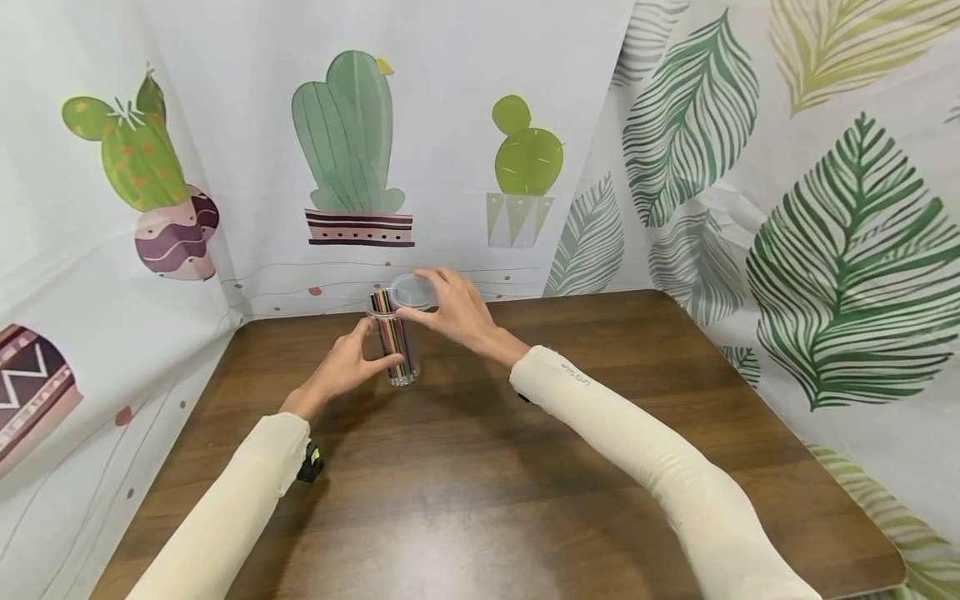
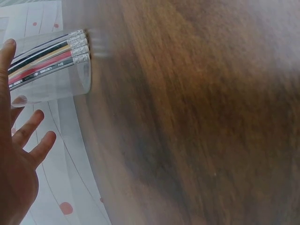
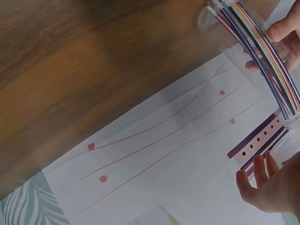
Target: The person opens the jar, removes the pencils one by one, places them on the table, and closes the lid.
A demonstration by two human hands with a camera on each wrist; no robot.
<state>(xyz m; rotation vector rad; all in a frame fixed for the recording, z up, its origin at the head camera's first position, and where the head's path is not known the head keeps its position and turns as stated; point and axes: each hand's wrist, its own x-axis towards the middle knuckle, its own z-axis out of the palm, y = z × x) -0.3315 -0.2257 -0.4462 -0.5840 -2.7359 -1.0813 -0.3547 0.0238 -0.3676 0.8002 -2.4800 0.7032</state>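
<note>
Toward the back of the table stands a clear cylindrical jar [image 1: 413,360] full of pencils [image 1: 393,337]. My left hand [image 1: 339,367] holds the jar from the left, thumb on the near side and fingers at its far side. In the left wrist view, the pencils [image 2: 49,64] show their silver ends at the jar's base [image 2: 83,82]. My right hand [image 1: 467,315] pinches a round clear lid [image 1: 412,292] between thumb and fingers, tilted beside the jar's mouth. The lid [image 3: 287,144] is partly cut off in the right wrist view.
The brown wooden table [image 1: 480,467] has its back edge just behind the jar. A white cloth printed with cacti [image 1: 352,133] hangs behind, and a leaf-printed cloth [image 1: 847,250] hangs along the right side.
</note>
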